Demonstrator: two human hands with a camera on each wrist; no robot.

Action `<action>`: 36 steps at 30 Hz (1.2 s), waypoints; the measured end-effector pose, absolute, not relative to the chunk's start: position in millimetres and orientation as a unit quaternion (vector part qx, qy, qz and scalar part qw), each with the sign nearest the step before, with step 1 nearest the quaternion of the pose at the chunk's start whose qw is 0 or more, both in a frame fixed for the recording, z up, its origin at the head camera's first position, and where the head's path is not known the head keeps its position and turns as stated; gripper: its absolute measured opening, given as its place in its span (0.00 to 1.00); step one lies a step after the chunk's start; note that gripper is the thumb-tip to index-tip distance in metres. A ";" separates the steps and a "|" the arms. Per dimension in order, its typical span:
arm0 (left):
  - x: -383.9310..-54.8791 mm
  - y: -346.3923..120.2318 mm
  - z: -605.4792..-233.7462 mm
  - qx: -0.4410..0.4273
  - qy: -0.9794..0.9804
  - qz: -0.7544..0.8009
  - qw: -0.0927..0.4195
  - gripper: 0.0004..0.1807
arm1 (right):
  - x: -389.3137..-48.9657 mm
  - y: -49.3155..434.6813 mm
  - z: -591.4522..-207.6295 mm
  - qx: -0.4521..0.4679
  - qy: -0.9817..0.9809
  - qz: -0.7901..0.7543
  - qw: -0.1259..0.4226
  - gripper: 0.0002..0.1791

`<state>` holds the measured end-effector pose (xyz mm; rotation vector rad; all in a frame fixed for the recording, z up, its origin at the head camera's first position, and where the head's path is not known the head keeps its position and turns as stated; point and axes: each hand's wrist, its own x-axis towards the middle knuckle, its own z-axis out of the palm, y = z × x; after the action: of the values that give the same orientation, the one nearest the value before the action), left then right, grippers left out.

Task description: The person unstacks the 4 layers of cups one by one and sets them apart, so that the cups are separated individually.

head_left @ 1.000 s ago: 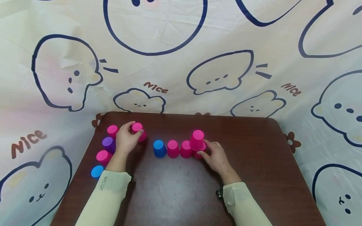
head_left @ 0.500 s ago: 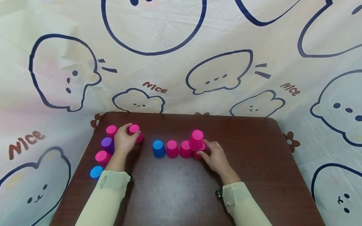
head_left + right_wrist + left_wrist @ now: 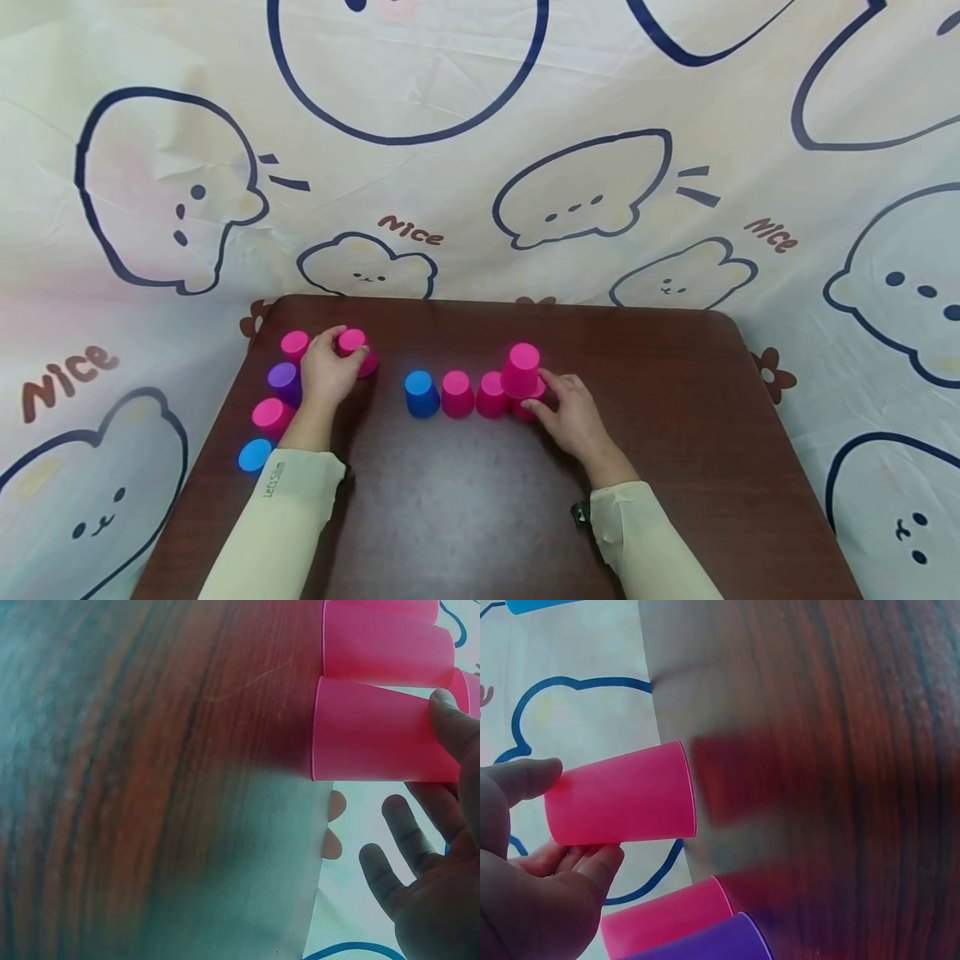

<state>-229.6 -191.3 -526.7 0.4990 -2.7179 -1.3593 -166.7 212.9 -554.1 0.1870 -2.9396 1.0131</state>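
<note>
My left hand (image 3: 327, 372) pinches an upside-down pink cup (image 3: 622, 796) between thumb and fingers, at the table's back left. In the left wrist view its rim is close to the tabletop; contact is unclear. My right hand (image 3: 575, 414) holds the pink cup (image 3: 375, 735) at the right end of a row, thumb on one side and a finger on the other. On top of that end stands another upside-down pink cup (image 3: 522, 370). Leftward in the row are a pink cup (image 3: 491, 395), another pink cup (image 3: 457, 395) and a blue cup (image 3: 422, 395).
Along the table's left side, left of my left arm, stand a pink cup (image 3: 294, 344), a purple cup (image 3: 285, 383), another pink cup (image 3: 272, 417) and a light-blue cup (image 3: 256, 455). The dark wooden table (image 3: 465, 517) backs onto a printed cloth (image 3: 465, 183).
My left hand has shifted slightly left with the pink cup, away from the blue cup. My right hand and the row of cups have stayed in place.
</note>
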 end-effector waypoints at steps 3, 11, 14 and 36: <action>-230.1 -192.4 -527.7 0.161 -0.883 -0.439 0.034 0.39 | -167.1 213.1 -554.0 0.064 -0.944 0.324 0.014 0.40; -230.5 -194.9 -531.3 0.159 -0.884 -0.438 0.038 0.39 | -167.9 214.4 -553.6 0.071 -0.944 0.322 0.012 0.39; -230.2 -195.4 -531.7 0.159 -0.886 -0.434 0.044 0.39 | -167.9 214.2 -553.6 0.068 -0.944 0.323 0.012 0.40; -226.1 -196.5 -528.5 0.172 -0.877 -0.445 0.056 0.40 | -166.5 212.5 -554.8 0.059 -0.944 0.324 0.011 0.39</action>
<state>-226.1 -196.5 -528.5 0.5214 -2.6612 -1.3492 -166.5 212.5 -554.8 0.1834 -2.9451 1.0100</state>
